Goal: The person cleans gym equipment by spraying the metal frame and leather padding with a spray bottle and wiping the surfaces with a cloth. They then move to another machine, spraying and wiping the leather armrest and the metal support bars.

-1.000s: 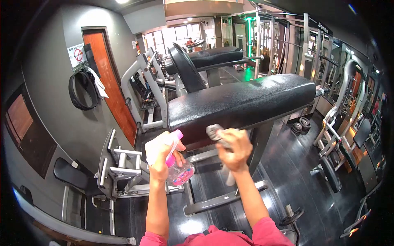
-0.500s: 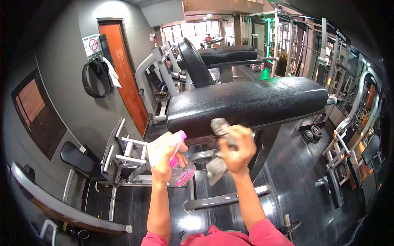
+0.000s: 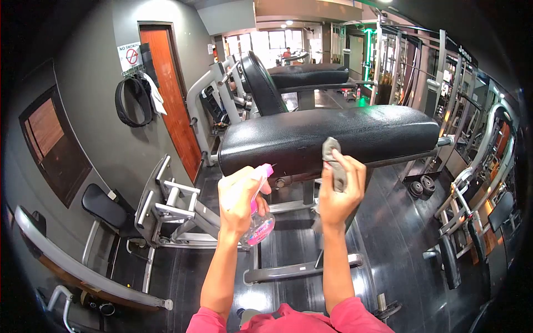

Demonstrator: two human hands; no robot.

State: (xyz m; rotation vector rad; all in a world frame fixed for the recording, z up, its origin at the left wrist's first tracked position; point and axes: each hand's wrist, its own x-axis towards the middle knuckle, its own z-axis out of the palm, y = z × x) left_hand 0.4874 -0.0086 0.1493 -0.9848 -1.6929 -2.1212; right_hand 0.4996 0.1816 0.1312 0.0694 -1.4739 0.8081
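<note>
My left hand [image 3: 236, 202] grips a clear spray bottle [image 3: 261, 227] with a pink trigger head, its nozzle pointing towards the black padded bench [image 3: 333, 136] in front of me. In my right hand [image 3: 343, 200] is a grey cloth [image 3: 332, 151], bunched between thumb and fingers, its top end standing up and overlapping the front side of the pad in this view. Both hands are held up just this side of the pad, a short gap apart. The bottle's neck is partly hidden by my left fingers.
Beneath the pad runs a grey metal frame with a floor bar [image 3: 302, 272]. Weight machines [image 3: 172, 205] stand at left, beside a wooden door [image 3: 166, 94]. Another black padded bench [image 3: 311, 76] is behind. Weight plates [image 3: 422, 186] lie on the right, near more machines. A person is far back.
Both hands have moved to the right, with the spray bottle and the cloth in them. The right hand has turned more upright, bringing the cloth's top end higher against the pad.
</note>
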